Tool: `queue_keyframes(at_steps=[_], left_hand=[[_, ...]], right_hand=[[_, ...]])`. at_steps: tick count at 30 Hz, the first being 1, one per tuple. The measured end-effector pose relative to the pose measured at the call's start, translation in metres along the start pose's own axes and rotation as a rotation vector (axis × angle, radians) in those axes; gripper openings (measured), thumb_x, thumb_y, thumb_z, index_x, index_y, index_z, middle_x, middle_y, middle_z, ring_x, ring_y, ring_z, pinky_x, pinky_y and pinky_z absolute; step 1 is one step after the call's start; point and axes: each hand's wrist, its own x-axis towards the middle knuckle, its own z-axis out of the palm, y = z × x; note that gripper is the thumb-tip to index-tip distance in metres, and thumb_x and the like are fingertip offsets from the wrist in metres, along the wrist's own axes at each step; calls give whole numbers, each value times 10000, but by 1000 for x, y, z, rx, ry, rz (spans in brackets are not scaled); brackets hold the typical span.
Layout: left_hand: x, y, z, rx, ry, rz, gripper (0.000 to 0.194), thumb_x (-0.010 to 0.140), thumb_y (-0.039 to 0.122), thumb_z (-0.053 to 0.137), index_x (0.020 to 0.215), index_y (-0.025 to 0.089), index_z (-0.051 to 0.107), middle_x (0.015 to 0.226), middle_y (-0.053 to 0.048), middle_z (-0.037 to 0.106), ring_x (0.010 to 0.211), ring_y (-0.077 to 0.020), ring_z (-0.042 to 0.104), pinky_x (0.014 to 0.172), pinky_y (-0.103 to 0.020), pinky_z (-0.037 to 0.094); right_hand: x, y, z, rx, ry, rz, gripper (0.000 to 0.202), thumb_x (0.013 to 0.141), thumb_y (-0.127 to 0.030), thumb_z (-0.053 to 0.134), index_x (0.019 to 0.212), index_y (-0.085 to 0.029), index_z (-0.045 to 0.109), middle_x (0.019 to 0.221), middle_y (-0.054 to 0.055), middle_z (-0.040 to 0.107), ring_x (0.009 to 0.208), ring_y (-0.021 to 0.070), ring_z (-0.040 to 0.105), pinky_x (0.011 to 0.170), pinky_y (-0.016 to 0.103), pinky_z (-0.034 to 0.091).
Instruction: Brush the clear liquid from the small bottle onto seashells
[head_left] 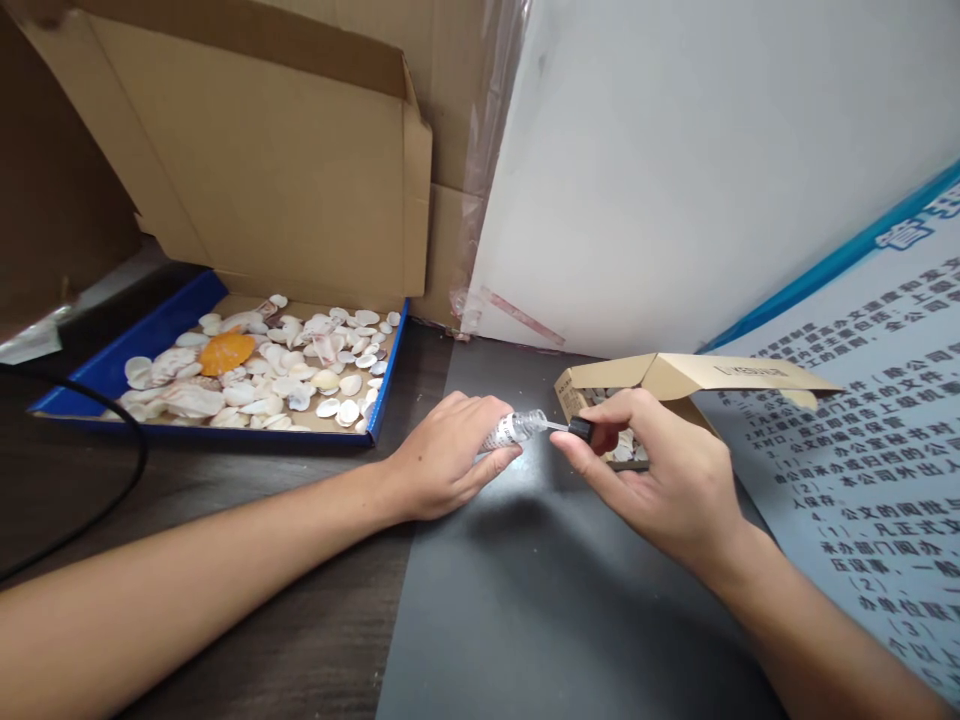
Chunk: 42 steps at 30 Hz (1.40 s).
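A small clear bottle (508,430) with printing on its side lies in the grip of my left hand (448,455), its open mouth tilted to the right. My right hand (660,470) pinches a black cap (580,429) between thumb and fingers. A thin pale applicator stem (556,427) runs from the cap to the bottle's mouth; how far it reaches inside is hard to make out. Behind my right hand stands a small cardboard box (611,374) with its lid up, and some shells (624,446) show inside, partly hidden by the fingers.
An open blue-edged cardboard box (388,372) at the left holds many white shells and an orange scallop shell (226,352). A black cable (141,450) curves at the far left. A white board (637,180) and a printed sheet (862,430) bound the grey mat (480,620).
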Motion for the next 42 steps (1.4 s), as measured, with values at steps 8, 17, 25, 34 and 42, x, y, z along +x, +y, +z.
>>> queue_keyframes(at_steps=[8,17,25,34,42], left_hand=[[1,0,0,-16,-7,0,217,1012,386,413,1007,193,514,904,-47,643,797,-201,553,786,-342,425],[1,-1,0,-20,-16,8,204,1006,376,417,999,194,510,882,-42,627,773,-198,533,775,-336,421],[1,-2,1,-23,-39,2,212,1004,382,415,998,196,519,880,-46,628,782,-203,543,775,-337,425],[0,-2,1,-17,-48,34,241,1002,393,415,996,182,530,860,-47,617,774,-205,538,770,-340,415],[1,-1,0,-29,-70,20,228,983,382,427,1021,189,543,884,-50,641,802,-209,555,799,-347,414]], right_hand=[[2,1,3,73,2,107,133,950,-308,628,895,-220,546,639,-41,601,522,111,586,525,224,483],[-1,11,7,208,-44,175,127,952,-252,636,1069,-207,617,830,23,701,654,147,640,611,281,545],[-3,9,7,381,-76,245,232,948,-156,623,1164,-239,615,1185,69,720,1017,212,701,843,360,586],[-3,11,8,389,-90,228,195,962,-193,615,1152,-234,634,1132,70,727,1024,219,693,848,360,570],[4,9,7,272,-132,186,131,1001,-261,522,977,-219,643,837,29,707,701,165,640,642,285,521]])
